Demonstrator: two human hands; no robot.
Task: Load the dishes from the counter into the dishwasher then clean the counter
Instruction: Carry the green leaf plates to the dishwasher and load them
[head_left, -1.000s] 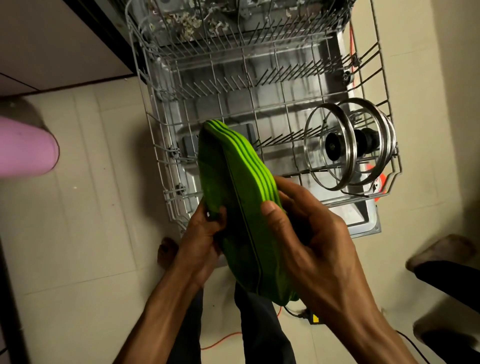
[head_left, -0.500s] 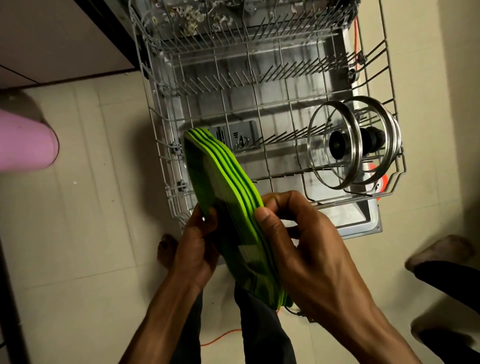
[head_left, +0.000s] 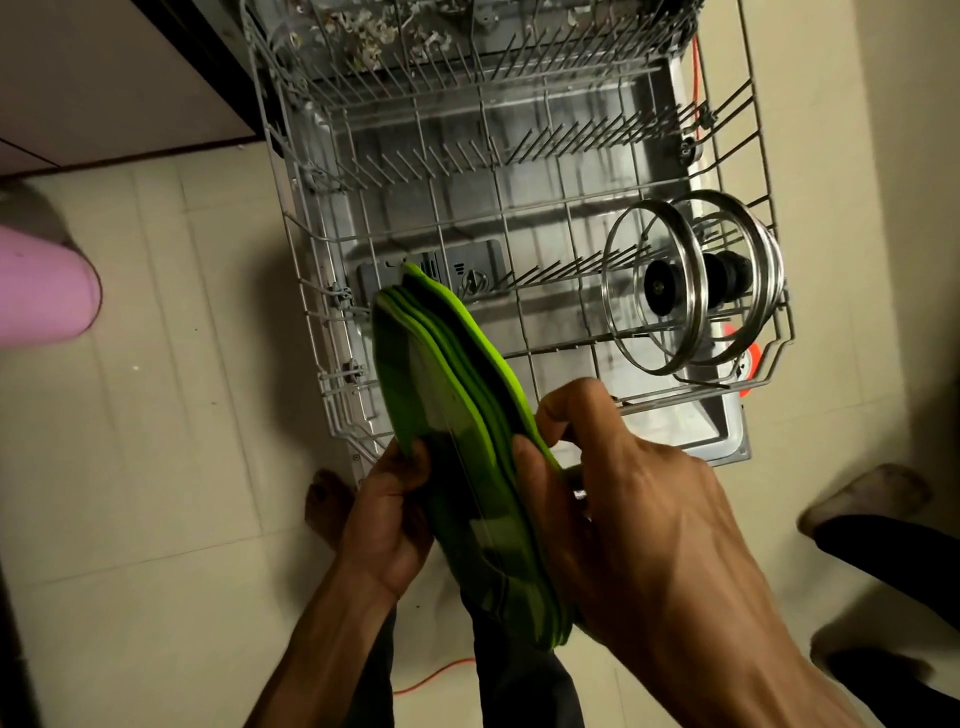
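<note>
Loading step: you hold the plates (head_left: 462, 447) on edge over the rack (head_left: 519, 218).

Left hand (head_left: 389, 525) grips the stack; right hand (head_left: 628, 519) pinches the outermost plate. Next, probably peel it free and slot it between tines, clear of the lids (head_left: 691, 283).

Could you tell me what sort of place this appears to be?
Most likely a home kitchen: a pulled-out dishwasher rack stands over a tiled floor, with two glass pot lids racked and a cabinet beside it.
</note>
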